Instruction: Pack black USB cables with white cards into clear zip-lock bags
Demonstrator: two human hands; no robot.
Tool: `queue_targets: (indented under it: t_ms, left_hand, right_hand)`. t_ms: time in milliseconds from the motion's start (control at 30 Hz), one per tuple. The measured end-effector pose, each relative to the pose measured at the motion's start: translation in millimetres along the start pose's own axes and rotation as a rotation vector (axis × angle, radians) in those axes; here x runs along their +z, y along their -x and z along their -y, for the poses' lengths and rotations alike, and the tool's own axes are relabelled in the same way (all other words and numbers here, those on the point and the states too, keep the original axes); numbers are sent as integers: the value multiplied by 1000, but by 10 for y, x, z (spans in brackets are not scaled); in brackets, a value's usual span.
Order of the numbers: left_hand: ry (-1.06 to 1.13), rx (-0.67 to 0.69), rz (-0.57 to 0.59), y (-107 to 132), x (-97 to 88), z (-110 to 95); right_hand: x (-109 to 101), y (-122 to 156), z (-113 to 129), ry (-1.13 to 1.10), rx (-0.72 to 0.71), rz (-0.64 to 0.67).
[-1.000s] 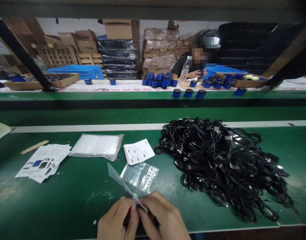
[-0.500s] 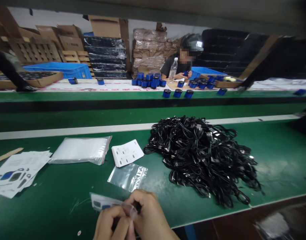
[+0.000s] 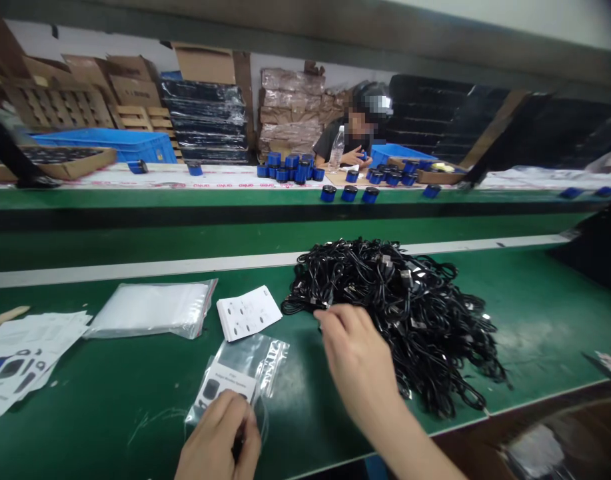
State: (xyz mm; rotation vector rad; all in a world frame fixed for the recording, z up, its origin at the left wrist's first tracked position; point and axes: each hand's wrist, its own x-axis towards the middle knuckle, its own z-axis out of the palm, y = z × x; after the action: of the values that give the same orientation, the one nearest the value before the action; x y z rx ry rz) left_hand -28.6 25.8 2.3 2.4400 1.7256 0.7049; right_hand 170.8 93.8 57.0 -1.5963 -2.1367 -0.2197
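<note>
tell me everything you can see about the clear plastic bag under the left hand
The small clear plastic zip bag lies flat on the green table, near its front edge. It looks like thin, glossy film, and a printed card with a dark picture shows through it. The left hand holds its near end. Its far end overlaps a second, empty clear bag. The right hand does not touch it.

Bare green mat lies open at lower left; the black cable pile blocks centre right, papers crowd the far left.

text: none legible | red tape print: too small | card in bag: blurred
</note>
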Motion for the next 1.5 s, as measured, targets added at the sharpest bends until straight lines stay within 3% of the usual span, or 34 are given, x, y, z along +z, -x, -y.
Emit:
queue_targets:
  t_ms: [67,200,367,467,567,700,767,833,933,1033,1133,1233,1400,1500]
  left_hand:
    - [-11,-3,18,-18,-1,-8]
    - [-36,-47,-12,-12,26,-46]
    - [-34,-58,-44,16,70,-51]
    - [8,-83,-10,30,63,-24]
    - [38,-48,20,33,37,-2]
    - [44,-61,16,27,13,4]
    - [53,-57,25,25,3,6]
    - [75,-66,50,24,-13,12]
    - [153,-100,88,36,-32,15]
    - [233,-136,49,79,3,-11]
    - [217,-186,-80,149,98,-56]
    - [179,-188,-150,214,185,-77]
    - [207,-186,-197,246,186,-72]
    - [262,-227,-220,237,154,-94]
  right_hand:
    - [-45,-265,-92,180,-6,55]
    - [50,-736,-131,234,20,110]
    - [189,-915,-75,177,39,197]
    - [110,-756,-35,64,13,218]
    - [1,-429,33,-98,-19,269]
    - [-37,108,173,-669,60,493]
    - [16,335,242,-851,89,553]
    - [109,509,295,-884,76,550]
    - [267,685,341,-687,5,482]
    - [369,785,377,-390,-116,374]
    - [394,792,418,-309,-138,307]
    - [369,704,451,-543,-45,296]
    - [313,539,469,-962,322,357]
    - [325,535,455,-1050,276,306]
